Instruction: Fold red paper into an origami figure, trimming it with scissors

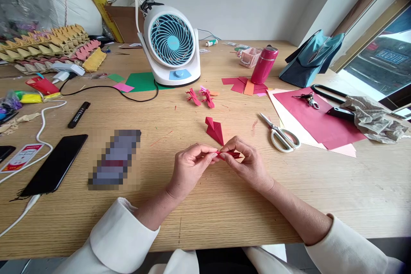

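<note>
Pinching folded red paper (231, 154), left hand (191, 166) and right hand (249, 165) sit close together.

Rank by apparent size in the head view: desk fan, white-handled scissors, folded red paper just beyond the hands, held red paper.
1. Desk fan
2. White-handled scissors
Then, unsure: folded red paper and held red paper, the latter partly hidden.
</note>
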Demonstrator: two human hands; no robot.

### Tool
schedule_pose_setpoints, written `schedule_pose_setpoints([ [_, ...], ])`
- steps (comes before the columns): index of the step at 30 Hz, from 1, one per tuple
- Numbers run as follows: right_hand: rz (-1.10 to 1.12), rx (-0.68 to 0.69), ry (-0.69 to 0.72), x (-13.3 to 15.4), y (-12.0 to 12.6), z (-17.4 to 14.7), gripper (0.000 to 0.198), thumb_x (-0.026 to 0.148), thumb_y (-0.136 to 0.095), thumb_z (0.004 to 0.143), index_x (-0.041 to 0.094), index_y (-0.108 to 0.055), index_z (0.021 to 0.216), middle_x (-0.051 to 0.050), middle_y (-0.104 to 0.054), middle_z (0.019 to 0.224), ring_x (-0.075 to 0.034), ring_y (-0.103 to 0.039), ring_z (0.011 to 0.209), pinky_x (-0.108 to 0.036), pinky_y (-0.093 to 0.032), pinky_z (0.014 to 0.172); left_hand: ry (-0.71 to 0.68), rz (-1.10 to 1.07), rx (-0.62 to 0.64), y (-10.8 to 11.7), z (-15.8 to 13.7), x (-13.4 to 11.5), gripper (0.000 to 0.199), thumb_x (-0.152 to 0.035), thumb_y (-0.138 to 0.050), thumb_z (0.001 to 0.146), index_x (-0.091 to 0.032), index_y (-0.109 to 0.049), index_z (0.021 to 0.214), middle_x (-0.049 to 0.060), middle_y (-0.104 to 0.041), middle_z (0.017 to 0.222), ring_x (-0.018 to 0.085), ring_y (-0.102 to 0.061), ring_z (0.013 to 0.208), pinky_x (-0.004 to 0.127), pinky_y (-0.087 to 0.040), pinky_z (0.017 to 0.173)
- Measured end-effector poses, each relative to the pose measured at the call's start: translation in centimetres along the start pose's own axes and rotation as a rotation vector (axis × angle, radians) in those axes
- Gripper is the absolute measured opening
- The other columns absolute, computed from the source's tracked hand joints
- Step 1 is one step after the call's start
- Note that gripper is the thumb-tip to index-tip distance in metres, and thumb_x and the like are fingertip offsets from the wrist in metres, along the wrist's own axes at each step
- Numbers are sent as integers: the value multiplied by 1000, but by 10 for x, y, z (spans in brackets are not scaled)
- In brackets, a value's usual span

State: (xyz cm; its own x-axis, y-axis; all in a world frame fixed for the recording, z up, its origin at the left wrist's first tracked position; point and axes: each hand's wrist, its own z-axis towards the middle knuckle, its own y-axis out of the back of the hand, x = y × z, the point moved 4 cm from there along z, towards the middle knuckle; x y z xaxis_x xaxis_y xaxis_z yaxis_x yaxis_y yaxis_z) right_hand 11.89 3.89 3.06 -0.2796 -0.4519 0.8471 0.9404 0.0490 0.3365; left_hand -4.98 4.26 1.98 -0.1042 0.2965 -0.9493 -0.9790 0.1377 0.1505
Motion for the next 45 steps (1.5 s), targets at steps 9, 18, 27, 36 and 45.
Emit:
schedule_pose_setpoints([
  [9, -49, 34, 16, 3, -2, -1, 8, 19, -61, 91, 20, -66, 84, -3, -60, 83, -12, -58, 72, -21, -49, 56, -17, 118, 41, -1, 3, 2, 5, -22, -66, 88, -19, -67, 84, 2, -70, 82, 12, -69, 68, 22, -57, 63],
  [18, -93, 54, 59, 1, -3, -2, 9, 14, -59, 90, 20, -64, 85, -4, -59, 84, -15, -57, 75, -25, -49, 63, -50, 196, 65, -2, 1, -3, 10, -21, -60, 91, -18, -63, 81, 0, -65, 78, 11, -64, 65, 20, -53, 59],
  [27, 11, -48, -12, -5, 16, 6, 13, 29, -63, 94, 19, -66, 85, -3, -63, 82, -15, -58, 74, -29, -46, 66, 84, -22, -80, 8, 9, -1, 13, -27, -65, 87, -16, -61, 80, -2, -62, 69, 10, -63, 58, 21, -55, 57],
  [36, -43, 5, 55, -1, 10, 4, 10, 18, -60, 92, 19, -63, 83, -3, -60, 81, -14, -57, 73, -26, -45, 62, -159, 292, 26, 4, 7, -4, 8, -15, -65, 87, -19, -66, 81, 0, -68, 80, 14, -63, 79, 27, -50, 77],
  [45, -89, 57, 219, 5, 0, -1, 12, 10, -59, 91, 21, -64, 88, -4, -61, 83, -15, -59, 77, -29, -48, 67, -238, 319, 76, -3, 6, -7, 14, -10, -63, 87, -19, -61, 77, 0, -63, 77, 15, -58, 79, 27, -46, 74],
])
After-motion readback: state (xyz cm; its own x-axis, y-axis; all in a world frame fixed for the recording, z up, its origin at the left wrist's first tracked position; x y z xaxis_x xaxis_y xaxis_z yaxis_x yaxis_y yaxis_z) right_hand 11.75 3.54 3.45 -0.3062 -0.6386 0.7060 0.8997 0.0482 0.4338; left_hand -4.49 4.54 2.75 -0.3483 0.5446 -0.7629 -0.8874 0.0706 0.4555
